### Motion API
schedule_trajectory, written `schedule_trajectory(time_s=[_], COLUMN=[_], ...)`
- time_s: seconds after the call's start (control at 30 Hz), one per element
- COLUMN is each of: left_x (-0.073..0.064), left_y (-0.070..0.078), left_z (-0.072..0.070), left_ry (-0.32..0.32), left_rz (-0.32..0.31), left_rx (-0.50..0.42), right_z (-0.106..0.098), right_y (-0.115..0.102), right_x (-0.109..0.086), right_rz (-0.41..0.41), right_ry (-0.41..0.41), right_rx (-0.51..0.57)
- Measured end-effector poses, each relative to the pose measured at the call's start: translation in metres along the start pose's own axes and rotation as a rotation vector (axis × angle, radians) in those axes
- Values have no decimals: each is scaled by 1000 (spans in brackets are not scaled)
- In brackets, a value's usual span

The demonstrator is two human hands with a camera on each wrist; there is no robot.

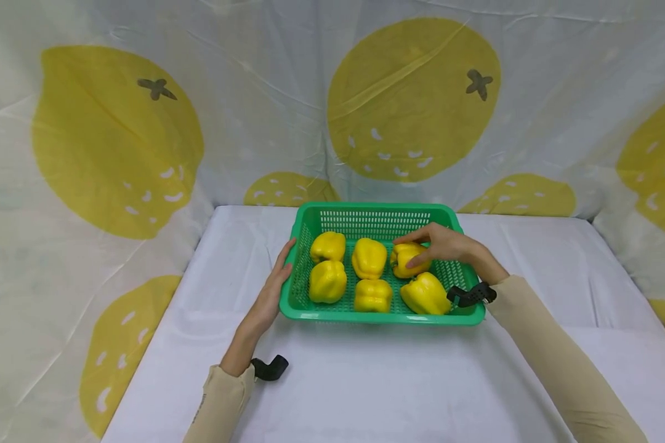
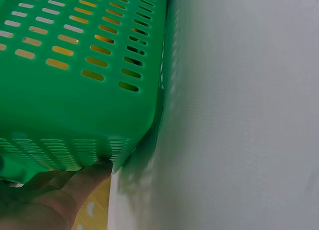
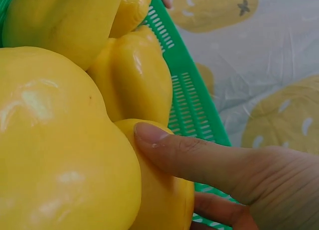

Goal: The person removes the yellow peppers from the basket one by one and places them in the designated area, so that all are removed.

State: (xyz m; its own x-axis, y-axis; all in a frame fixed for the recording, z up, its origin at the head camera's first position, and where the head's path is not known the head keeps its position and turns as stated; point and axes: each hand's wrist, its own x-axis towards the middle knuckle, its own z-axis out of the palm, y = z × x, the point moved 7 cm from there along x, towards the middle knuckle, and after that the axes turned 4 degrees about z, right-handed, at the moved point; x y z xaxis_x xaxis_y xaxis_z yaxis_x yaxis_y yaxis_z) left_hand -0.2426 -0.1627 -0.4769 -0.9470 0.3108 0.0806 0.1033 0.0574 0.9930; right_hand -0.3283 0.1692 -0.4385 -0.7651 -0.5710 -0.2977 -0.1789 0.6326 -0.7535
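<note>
Several yellow bell peppers sit in a green plastic basket [image 1: 377,318], in two rows. My right hand [image 1: 449,243] reaches over the basket's right side and grips the back-right bell pepper [image 1: 401,258], with the thumb on its near side and the fingers at its far side. In the right wrist view the thumb [image 3: 189,153] presses on that pepper's skin, while a nearer bell pepper [image 3: 60,140] covers part of it. My left hand [image 1: 266,301] lies along the basket's left wall, its fingers straight against the outside, as the left wrist view also shows.
A white cloth [image 1: 366,381] covers the table under the basket. Behind it hangs a pale curtain [image 1: 266,92] printed with large yellow fruit. Each wrist wears a black strap; the right strap [image 1: 471,295] is over the basket's right end, close to the front-right bell pepper [image 1: 425,295].
</note>
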Motion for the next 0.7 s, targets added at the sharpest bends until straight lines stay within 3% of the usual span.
schedule_trajectory(time_s=[0.7], left_x=[-1], left_y=[5], left_z=[0], left_ry=[6], left_rz=[2], left_rx=[-2], right_z=[3], right_y=[-4], right_x=[-2], right_rz=[-19], right_ry=[-57], right_rx=[-16])
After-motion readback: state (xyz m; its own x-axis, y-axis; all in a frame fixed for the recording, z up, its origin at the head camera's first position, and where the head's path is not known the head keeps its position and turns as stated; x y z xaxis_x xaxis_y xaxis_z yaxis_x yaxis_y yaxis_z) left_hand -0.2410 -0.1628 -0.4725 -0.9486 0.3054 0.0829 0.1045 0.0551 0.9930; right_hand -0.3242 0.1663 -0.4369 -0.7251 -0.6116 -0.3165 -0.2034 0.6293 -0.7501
